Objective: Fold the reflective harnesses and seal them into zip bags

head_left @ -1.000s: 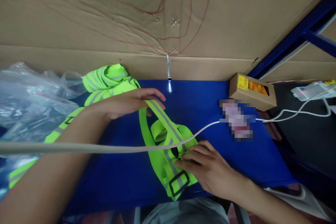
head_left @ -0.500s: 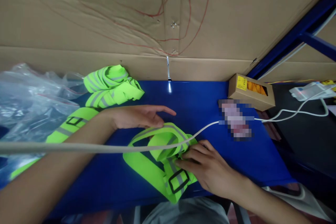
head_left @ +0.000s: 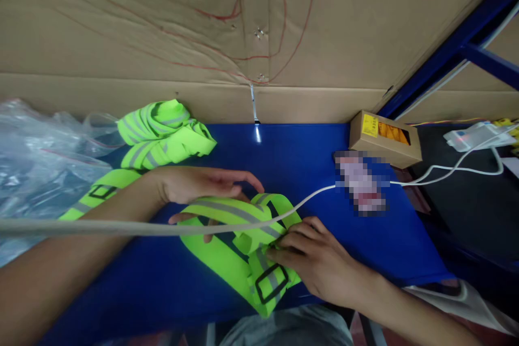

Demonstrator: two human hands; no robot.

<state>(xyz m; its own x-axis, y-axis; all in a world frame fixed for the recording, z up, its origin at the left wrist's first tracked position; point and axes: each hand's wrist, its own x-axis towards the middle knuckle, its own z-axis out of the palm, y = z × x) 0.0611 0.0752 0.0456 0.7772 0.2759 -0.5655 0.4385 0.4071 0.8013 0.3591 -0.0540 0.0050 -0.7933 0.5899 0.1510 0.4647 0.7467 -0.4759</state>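
Note:
A neon-green reflective strap (head_left: 219, 259) with grey stripes lies in loose loops on the blue table in front of me. Its black rectangular buckle (head_left: 271, 283) faces up near the table's front edge. My right hand (head_left: 316, 259) pinches the bunched strap just above the buckle, fingers closed. My left hand (head_left: 203, 186) is at the upper loop, its fingers stretched and spread. Some of its fingertips show beneath that loop, which arches over them. A white cable (head_left: 316, 197) runs across the view in front of the strap and my left forearm.
More rolled green straps (head_left: 166, 135) lie at the back left, beside clear plastic bags (head_left: 48, 140). Another buckled strap (head_left: 101, 192) is partly behind my left arm. To the right are a pixelated phone-like object (head_left: 360, 184) and a cardboard box (head_left: 385, 143) with orange contents. Cardboard (head_left: 332, 38) lines the back.
My left hand has moved slightly down and left, its fingers slipping under the upper loop, which now spreads wider. My right hand keeps its pinch near the buckle. The view has shifted slightly.

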